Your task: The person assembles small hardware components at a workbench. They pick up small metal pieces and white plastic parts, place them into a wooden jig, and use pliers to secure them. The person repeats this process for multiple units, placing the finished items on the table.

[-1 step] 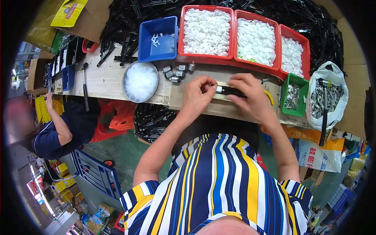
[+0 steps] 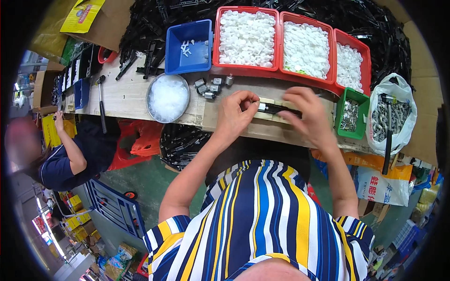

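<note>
At the front edge of the wooden table (image 2: 126, 96), head view: both hands down on a slim black bar (image 2: 281, 109) laid crosswise over a pale wooden block (image 2: 268, 116). Left hand (image 2: 236, 114) curled, grip closed, thumb and fingertips pinching the bar's left end, where a small light-coloured piece sits. Right hand (image 2: 307, 117) palm-down over the bar's right end, fingers bent; cannot tell whether that grip clamps the bar or only presses on it.

Just left of the hands, a few small grey metal parts (image 2: 211, 86) and a round metal bowl (image 2: 168, 97) of clear white bits. Behind them, a blue bin (image 2: 189, 47) with a handful of white pieces, then three red bins (image 2: 247, 37) full of white caps. Right of the hands, a green bin (image 2: 351, 112) of shiny metal pieces and a white bag (image 2: 403, 107) of grey metal parts with a hammer (image 2: 387, 136) across it. Along the far side, a heap of black plastic parts (image 2: 150, 23). Far left, below the table, a co-worker (image 2: 70, 159) in a dark shirt, well apart.

Judged from the pinch at the end: a fitting step, small piece being seated on the bar. Calls for a steady hold with the right hand and a straight, square push from the left fingertips, bar kept flat on the block.
</note>
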The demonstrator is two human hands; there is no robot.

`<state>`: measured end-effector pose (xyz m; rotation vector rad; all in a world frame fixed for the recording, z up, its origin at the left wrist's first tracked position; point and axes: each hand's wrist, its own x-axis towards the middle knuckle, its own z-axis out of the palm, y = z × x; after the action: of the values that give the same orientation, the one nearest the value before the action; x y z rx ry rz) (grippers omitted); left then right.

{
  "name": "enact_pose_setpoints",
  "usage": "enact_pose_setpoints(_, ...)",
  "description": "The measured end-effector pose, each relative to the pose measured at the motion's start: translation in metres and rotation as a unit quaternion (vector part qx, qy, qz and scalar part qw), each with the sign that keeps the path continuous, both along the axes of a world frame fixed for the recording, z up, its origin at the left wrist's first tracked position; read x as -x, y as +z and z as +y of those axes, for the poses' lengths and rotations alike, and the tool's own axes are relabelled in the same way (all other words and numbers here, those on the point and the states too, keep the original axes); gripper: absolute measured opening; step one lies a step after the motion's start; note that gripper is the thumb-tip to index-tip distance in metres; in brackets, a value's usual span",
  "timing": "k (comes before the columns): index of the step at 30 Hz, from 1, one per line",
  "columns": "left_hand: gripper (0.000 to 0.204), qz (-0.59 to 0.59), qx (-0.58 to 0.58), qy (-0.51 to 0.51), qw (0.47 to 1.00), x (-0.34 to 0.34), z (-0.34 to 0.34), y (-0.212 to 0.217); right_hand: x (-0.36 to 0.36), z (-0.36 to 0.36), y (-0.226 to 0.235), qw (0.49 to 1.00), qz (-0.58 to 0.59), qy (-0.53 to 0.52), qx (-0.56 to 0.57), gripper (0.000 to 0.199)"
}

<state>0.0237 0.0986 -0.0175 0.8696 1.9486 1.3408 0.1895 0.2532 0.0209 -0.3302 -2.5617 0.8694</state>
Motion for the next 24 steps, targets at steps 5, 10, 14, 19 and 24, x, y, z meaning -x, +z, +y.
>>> enact_pose_setpoints(5,0.012,0.275,-0.112,0.008,0.955,0.039,0.014,0.028,-0.078,0.046,0.012,0.973,-0.02,-0.227,-0.036,0.02)
enact_pose_setpoints(10,0.012,0.487,-0.023,-0.019,0.873,0.089,0.047,0.036,-0.126,0.063,-0.011,0.933,-0.175,-0.302,-0.088,0.02)
enact_pose_setpoints(14,0.013,0.521,0.029,-0.067,0.851,0.104,0.058,0.037,-0.126,0.065,-0.014,0.935,-0.184,-0.295,-0.075,0.014)
enact_pose_setpoints(19,0.011,0.501,-0.017,-0.098,0.86,0.108,0.059,0.038,-0.124,0.065,-0.012,0.937,-0.156,-0.312,-0.034,0.01)
enact_pose_setpoints(24,0.015,0.374,-0.041,-0.044,0.926,0.095,0.058,0.048,-0.129,0.065,-0.02,0.934,-0.121,-0.331,-0.053,0.01)
